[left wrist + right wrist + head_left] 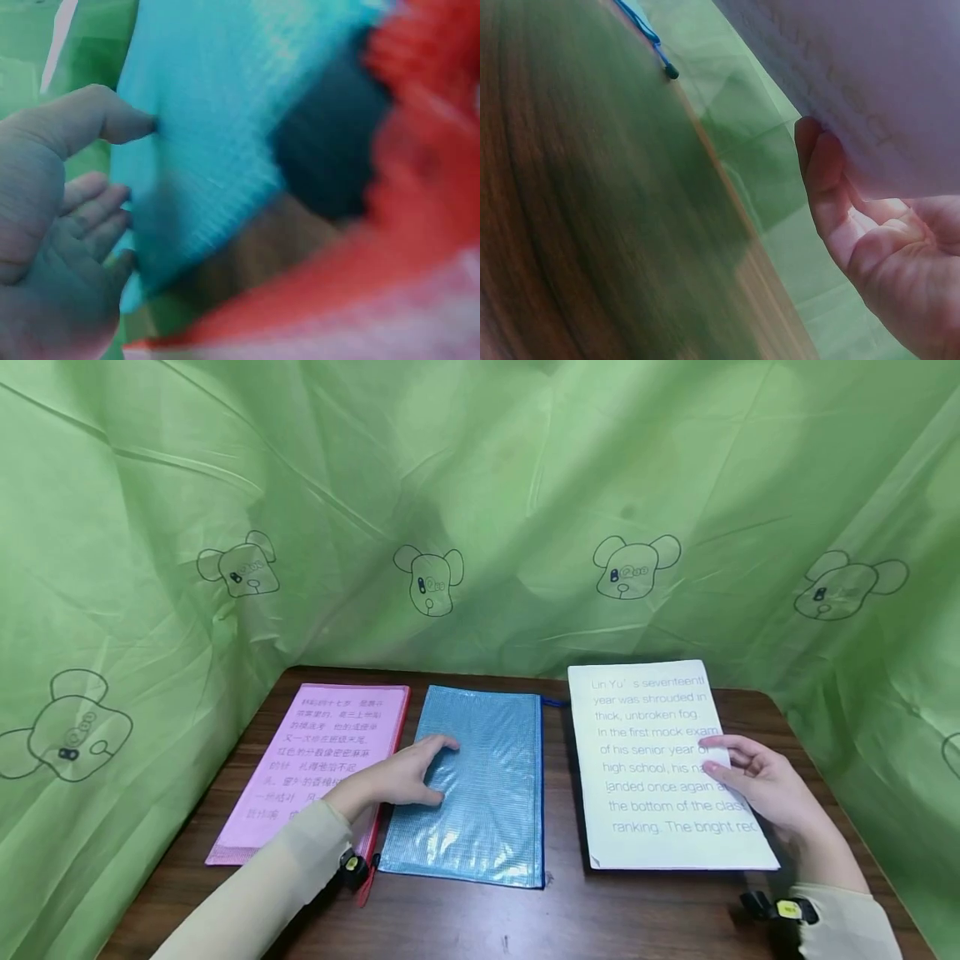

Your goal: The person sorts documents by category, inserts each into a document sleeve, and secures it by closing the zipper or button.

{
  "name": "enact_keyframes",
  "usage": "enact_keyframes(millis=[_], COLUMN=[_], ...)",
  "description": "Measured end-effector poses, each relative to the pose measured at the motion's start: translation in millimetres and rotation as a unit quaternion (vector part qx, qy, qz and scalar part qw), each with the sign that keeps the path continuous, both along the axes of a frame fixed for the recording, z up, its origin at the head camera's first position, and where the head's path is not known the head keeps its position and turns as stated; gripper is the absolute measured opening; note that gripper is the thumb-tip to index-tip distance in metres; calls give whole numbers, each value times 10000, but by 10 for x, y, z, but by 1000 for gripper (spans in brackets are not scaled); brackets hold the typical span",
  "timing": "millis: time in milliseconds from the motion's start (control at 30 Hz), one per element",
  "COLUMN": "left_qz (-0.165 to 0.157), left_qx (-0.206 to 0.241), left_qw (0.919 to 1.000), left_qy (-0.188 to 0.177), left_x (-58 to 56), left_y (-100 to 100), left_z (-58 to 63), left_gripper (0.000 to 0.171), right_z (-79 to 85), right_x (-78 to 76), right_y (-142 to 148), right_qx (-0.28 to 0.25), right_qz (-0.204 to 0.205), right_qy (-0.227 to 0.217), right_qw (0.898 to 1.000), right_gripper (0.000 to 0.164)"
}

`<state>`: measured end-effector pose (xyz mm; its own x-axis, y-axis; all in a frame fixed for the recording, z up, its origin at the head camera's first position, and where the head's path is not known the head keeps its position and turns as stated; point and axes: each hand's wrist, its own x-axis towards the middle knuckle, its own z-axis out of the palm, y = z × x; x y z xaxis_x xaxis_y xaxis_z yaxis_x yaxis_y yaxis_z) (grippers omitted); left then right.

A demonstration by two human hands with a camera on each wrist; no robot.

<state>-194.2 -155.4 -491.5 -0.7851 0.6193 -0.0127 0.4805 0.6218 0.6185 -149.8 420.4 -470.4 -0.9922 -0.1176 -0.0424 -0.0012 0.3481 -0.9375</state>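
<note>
A blue mesh zip pouch (480,785) lies flat at the table's middle. My left hand (408,772) reaches over its left side, fingers spread and fingertips at the pouch's surface. In the left wrist view the thumb (124,120) and fingers stand against the blue mesh. On the right, my right hand (757,777) grips the right edge of white paper (652,760) printed with large English text. The right wrist view shows curled fingers (829,172) at the paper's edge.
To the left lies a red-edged pouch (315,752) showing a pink page of Chinese characters, its red pull tab (366,889) near the front. A blue zipper cord (555,702) sticks out beside the blue pouch. Green cloth (510,485) hangs around the brown wooden table (600,914).
</note>
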Motion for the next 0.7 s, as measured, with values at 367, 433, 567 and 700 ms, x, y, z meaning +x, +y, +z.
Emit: enact_keyframes(millis=[367,433,567,700], left_qz=[1554,1616,1551,1439], left_qx=[1842,1593,1120,906], left_qw=[9705,9739,9815,9854], left_qy=[-15,65,105,-130], left_x=[200,231,263,291], left_y=[826,1007,1268,1393], left_z=[293,259,183,132], left_gripper=[49,51,57,62], right_z=[36,44,39,26], right_x=[39,44,32,11], right_y=[16,15,3,-23], right_qx=[68,82,135,147], right_qz=[6,12,13,13], right_qy=[105,100,114,104], right_qw=[9999,9999,9998,9998], right_gripper=[38,38,39,40])
